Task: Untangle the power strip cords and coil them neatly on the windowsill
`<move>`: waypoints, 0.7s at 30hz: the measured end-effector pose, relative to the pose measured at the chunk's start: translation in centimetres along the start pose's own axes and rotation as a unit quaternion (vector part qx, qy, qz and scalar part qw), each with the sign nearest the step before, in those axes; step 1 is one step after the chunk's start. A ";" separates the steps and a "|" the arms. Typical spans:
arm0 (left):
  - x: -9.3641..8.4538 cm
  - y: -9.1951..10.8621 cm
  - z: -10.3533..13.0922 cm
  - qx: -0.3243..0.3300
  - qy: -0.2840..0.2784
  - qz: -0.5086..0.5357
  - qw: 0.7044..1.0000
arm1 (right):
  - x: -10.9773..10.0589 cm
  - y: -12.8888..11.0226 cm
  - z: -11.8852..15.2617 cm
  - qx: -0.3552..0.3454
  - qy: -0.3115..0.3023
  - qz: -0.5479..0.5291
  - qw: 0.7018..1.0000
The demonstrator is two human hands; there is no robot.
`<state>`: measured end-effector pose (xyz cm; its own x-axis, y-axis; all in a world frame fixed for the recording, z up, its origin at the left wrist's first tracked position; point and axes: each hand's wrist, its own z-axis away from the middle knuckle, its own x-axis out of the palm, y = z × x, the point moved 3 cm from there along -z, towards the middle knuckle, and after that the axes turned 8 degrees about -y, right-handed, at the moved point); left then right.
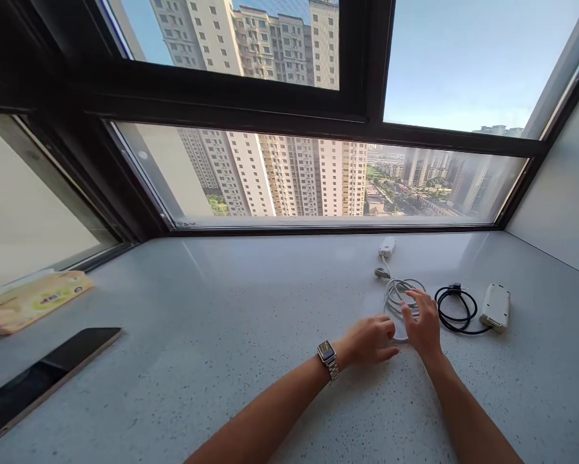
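A coiled white cable [393, 298] lies on the speckled sill, joined to a small white block [387, 246] near the window, with a grey plug [381, 273] beside it. My left hand [370, 339], with a watch at the wrist, is at the coil's lower left, its thumb and fingers apart with a small gap between them. My right hand [422, 322] reaches over the coil's right side, fingers spread and hiding part of it. Right of that hand, a black cable [456, 309] lies looped and runs to a white power strip [496, 307].
At the far left are a yellow tissue pack [35, 299] and a dark phone [47, 380] on the speckled sill [197, 361]. Dark window frames [270, 232] border the back, and a white wall [560, 174] rises at the right.
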<state>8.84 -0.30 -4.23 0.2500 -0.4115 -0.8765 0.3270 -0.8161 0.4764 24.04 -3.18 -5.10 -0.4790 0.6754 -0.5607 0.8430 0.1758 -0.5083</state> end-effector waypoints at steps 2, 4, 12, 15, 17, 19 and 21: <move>0.5 0.7 1.8 0.008 -0.001 0.001 1.000 | 1.0 0.7 0.4 0.018 -0.050 0.053 0.997; 0.6 1.2 3.7 0.004 0.011 0.014 1.000 | 1.7 1.1 0.8 0.030 -0.080 0.100 0.991; -3.0 -1.8 4.2 -0.124 0.153 0.062 0.978 | 1.7 0.0 1.0 0.058 -0.132 0.156 0.977; -3.4 -4.4 0.9 -0.170 0.136 0.040 0.975 | 1.3 -0.7 0.5 0.103 -0.178 0.172 0.963; -3.5 -5.6 -1.5 -0.169 0.121 0.024 0.978 | 1.2 -1.0 0.3 0.131 -0.233 0.180 0.947; -3.6 -6.3 -3.7 -0.153 0.109 -0.001 0.982 | 1.0 -1.2 0.2 0.137 -0.266 0.153 0.942; -3.8 -6.8 -5.4 -0.130 0.085 -0.026 0.987 | 0.9 -1.2 0.1 0.125 -0.251 0.070 0.957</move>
<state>10.58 9.04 -3.77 0.3692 -0.2792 -0.8864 0.5610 -0.6935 0.4521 22.57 -2.85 -5.02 -0.4766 0.2386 -0.8461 0.8523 -0.1104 -0.5112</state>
